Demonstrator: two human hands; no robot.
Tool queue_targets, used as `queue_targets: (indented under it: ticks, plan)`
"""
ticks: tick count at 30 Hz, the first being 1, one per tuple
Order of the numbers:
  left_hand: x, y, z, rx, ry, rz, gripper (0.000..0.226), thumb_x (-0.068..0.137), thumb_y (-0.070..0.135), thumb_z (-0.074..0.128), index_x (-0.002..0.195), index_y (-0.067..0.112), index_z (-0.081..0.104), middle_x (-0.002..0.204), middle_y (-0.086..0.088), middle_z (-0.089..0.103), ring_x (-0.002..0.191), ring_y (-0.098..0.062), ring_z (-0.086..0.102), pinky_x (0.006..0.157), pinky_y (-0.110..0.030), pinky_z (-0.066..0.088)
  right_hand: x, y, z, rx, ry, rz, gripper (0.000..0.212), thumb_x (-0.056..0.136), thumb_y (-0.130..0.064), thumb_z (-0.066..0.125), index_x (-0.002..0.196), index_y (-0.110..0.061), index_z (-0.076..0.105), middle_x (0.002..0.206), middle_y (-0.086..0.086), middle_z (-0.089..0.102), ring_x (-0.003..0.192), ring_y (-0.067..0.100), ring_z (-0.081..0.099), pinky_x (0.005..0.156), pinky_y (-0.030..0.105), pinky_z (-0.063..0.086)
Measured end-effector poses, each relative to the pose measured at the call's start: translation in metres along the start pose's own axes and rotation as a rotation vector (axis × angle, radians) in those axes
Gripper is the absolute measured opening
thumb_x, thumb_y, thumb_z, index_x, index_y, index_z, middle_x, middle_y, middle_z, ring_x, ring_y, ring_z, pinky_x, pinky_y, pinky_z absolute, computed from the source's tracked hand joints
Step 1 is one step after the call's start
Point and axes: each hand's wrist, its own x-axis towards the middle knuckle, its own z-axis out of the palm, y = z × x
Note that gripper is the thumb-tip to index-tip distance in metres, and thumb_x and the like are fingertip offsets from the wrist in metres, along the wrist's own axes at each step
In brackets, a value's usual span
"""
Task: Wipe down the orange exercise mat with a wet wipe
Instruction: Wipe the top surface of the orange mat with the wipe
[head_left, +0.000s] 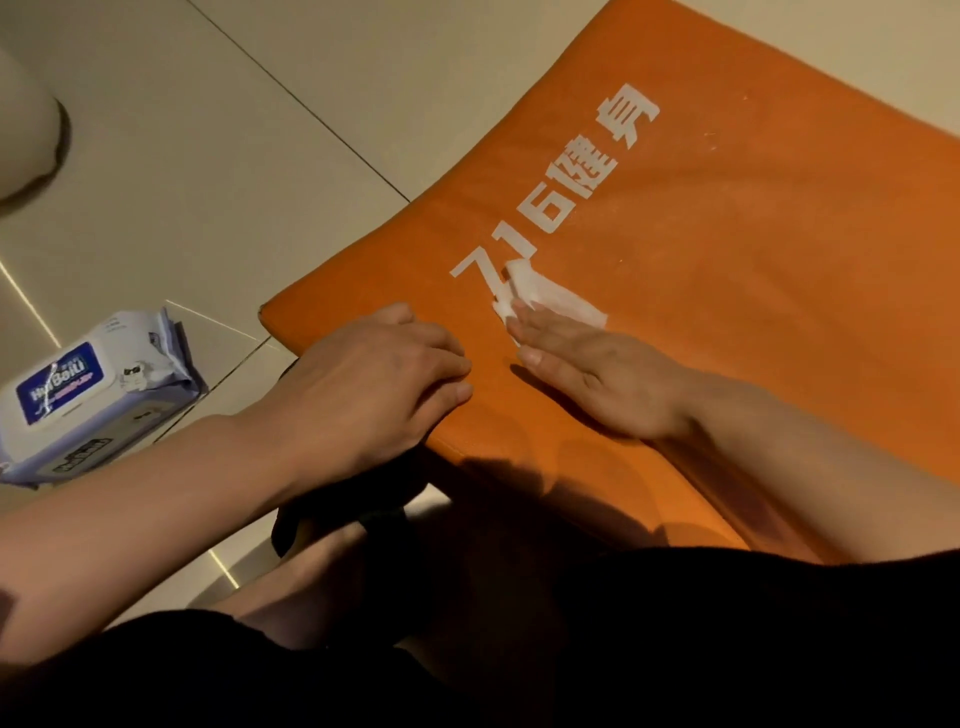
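The orange exercise mat lies flat on the tiled floor, and its near left corner is under the left hand, which rests there with the fingers lightly bent and holds nothing. The right hand is flat, with the fingers straight and together, and it presses the wet wipe on the mat just beside the first white printed characters, not far from the left edge. Several things could go wrong from here, in my judgement. The wipe is thin and soft, and it is already crumpled into a narrow strip, so under flat fingers it may roll up or slip out, and then the bare fingers rub the mat and not the cloth. If the left hand lifts, the mat may slide on the smooth, glossy tiles when the right hand pushes. The white print looks like a thin layer on the surface, so hard rubbing may perhaps damage it. Most of the mat toward the far and right edges has small pale specks and looks not yet wiped. The mat seems thick and padded, with rounded edges and a matte skin. The pack of wipes is a soft plastic pouch with a hard flap lid, on the floor to the left, apart from the mat.
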Motion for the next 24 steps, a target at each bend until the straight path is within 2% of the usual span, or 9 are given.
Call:
queue_targets:
  ticks: [2, 5, 9, 13, 16, 18, 20, 24]
  plan:
    - [0.007, 0.0, -0.004, -0.02, 0.0, 0.022, 0.053, 0.088, 0.052, 0.03, 0.114, 0.026, 0.068, 0.116, 0.01, 0.065, 0.092, -0.008, 0.045, 0.073, -0.025, 0.039, 0.026, 0.001, -0.01, -0.083, -0.015, -0.007, 0.063, 0.1, -0.052, 0.018, 0.155, -0.027, 0.004, 0.161, -0.011, -0.01, 0.144, -0.002, -0.011, 0.111, 0.014, -0.009]
    - [0.019, -0.004, -0.013, -0.045, -0.041, 0.003, 0.044, 0.089, 0.052, 0.036, 0.113, 0.027, 0.063, 0.11, 0.009, 0.065, 0.099, -0.01, 0.054, 0.079, -0.028, 0.046, 0.032, 0.009, -0.014, -0.121, 0.004, -0.037, 0.065, 0.098, -0.054, 0.016, 0.155, -0.028, -0.001, 0.16, -0.012, -0.015, 0.143, -0.002, -0.014, 0.11, 0.014, -0.01]
    - [0.036, -0.015, -0.019, -0.04, -0.107, 0.004, 0.052, 0.091, 0.057, 0.037, 0.134, 0.032, 0.051, 0.129, 0.013, 0.056, 0.117, -0.007, 0.05, 0.092, -0.026, 0.044, -0.006, 0.017, -0.007, -0.032, 0.05, -0.026, 0.076, 0.085, -0.064, 0.009, 0.154, -0.035, -0.001, 0.15, -0.027, -0.019, 0.136, -0.014, -0.019, 0.101, 0.0, -0.015]
    - [0.052, -0.021, -0.02, 0.002, -0.176, 0.029, 0.055, 0.094, 0.056, 0.039, 0.142, 0.03, 0.044, 0.142, 0.012, 0.047, 0.129, -0.009, 0.043, 0.101, -0.03, 0.041, 0.0, 0.021, -0.017, -0.095, -0.038, 0.011, 0.076, 0.085, -0.063, 0.007, 0.154, -0.033, -0.004, 0.153, -0.021, -0.02, 0.137, -0.011, -0.021, 0.104, 0.004, -0.015]
    - [0.068, -0.021, -0.022, 0.034, -0.235, 0.038, 0.058, 0.094, 0.057, 0.036, 0.145, 0.029, 0.04, 0.146, 0.012, 0.043, 0.131, -0.01, 0.04, 0.103, -0.03, 0.04, 0.044, 0.026, -0.037, -0.195, -0.037, 0.029, 0.069, 0.094, -0.056, 0.01, 0.155, -0.025, -0.004, 0.16, -0.007, -0.017, 0.143, 0.0, -0.016, 0.112, 0.017, -0.011]
    - [0.078, -0.024, -0.023, 0.027, -0.242, 0.045, 0.059, 0.093, 0.058, 0.036, 0.145, 0.03, 0.039, 0.144, 0.011, 0.045, 0.129, -0.01, 0.041, 0.103, -0.032, 0.04, 0.063, 0.03, -0.045, -0.235, -0.024, 0.02, 0.067, 0.097, -0.055, 0.013, 0.155, -0.023, -0.003, 0.161, -0.004, -0.015, 0.146, 0.005, -0.014, 0.114, 0.021, -0.009]
    - [0.086, -0.028, -0.023, 0.043, -0.261, 0.041, 0.06, 0.094, 0.058, 0.036, 0.147, 0.03, 0.035, 0.15, 0.011, 0.038, 0.135, -0.01, 0.036, 0.108, -0.029, 0.034, 0.058, 0.035, -0.044, -0.224, -0.007, 0.008, 0.071, 0.093, -0.058, 0.009, 0.155, -0.024, -0.004, 0.16, -0.007, -0.017, 0.145, 0.003, -0.015, 0.114, 0.02, -0.009]
    - [0.1, -0.041, -0.021, 0.072, -0.302, 0.013, 0.064, 0.094, 0.059, 0.037, 0.151, 0.032, 0.025, 0.158, 0.013, 0.02, 0.144, -0.01, 0.021, 0.114, -0.033, 0.024, 0.017, 0.041, -0.032, -0.123, 0.05, 0.025, 0.078, 0.084, -0.064, 0.002, 0.154, -0.03, -0.006, 0.152, -0.018, -0.023, 0.138, -0.006, -0.023, 0.105, 0.009, -0.016]
